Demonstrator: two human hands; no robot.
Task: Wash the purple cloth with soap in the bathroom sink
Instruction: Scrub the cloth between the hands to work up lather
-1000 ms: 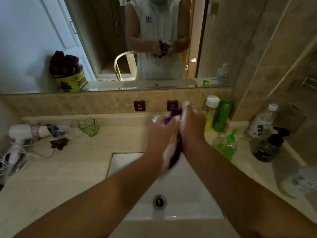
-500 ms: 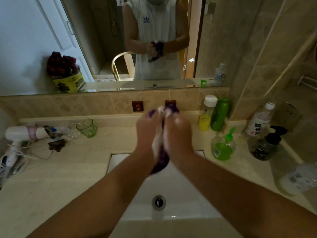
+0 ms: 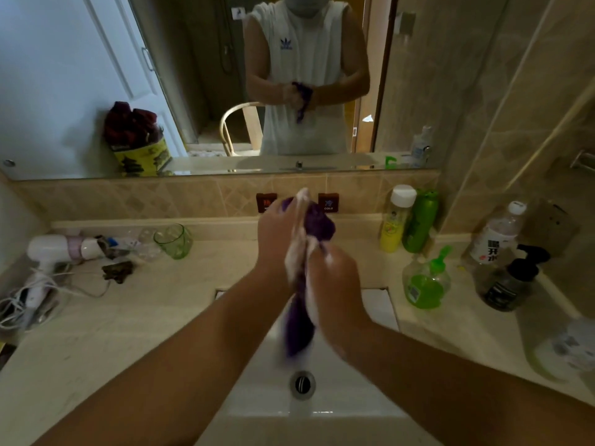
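The purple cloth (image 3: 299, 326) is squeezed between my two hands above the white sink (image 3: 376, 309). Its top bunch shows above my right hand and its tail hangs down toward the drain (image 3: 302, 384). My left hand (image 3: 277, 235) is farther from me and higher, pressing the cloth from the left. My right hand (image 3: 335, 278) is nearer and lower, pressing from the right. White soap foam covers the palms and the cloth's edge. Whether the fingers curl round the cloth is hidden.
On the right counter stand a green soap dispenser (image 3: 425, 281), a yellow bottle (image 3: 394, 220), a green bottle (image 3: 421, 220), a water bottle (image 3: 495, 236) and a black pump bottle (image 3: 512, 278). At the left are a green glass (image 3: 174, 241) and a white hair dryer (image 3: 54, 252) with its cord.
My hands have rubbed against each other: the left has slid away from me and up, the right toward me and down. The cloth's tail now hangs lower over the sink.
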